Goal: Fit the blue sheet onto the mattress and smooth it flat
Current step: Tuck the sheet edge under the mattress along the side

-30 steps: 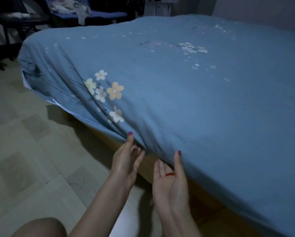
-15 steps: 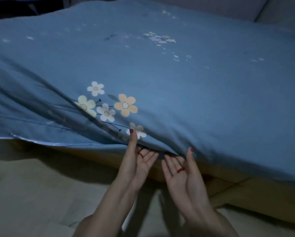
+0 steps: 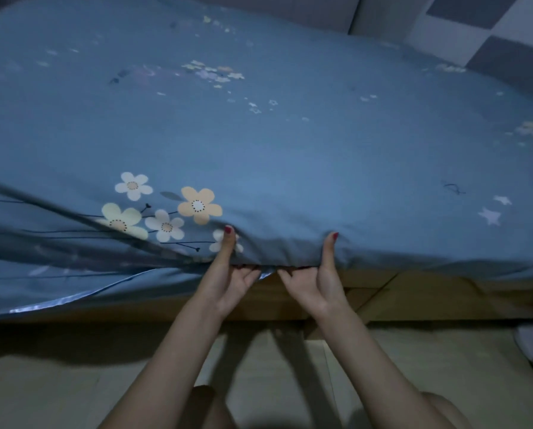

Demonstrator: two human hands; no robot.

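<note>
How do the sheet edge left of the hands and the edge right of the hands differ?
The blue floral sheet left of the left hand hangs loose in long slanted folds, its pale shiny hem showing; right of the right hand it lies taut and smooth. The left stretch droops over the wooden bed frame; the right stretch ends above it, leaving the wood bare. Both stretches carry printed flowers or stars.

Dim room (pale tiled floor [image 3: 413,366], checkered wall [image 3: 491,32]).
</note>
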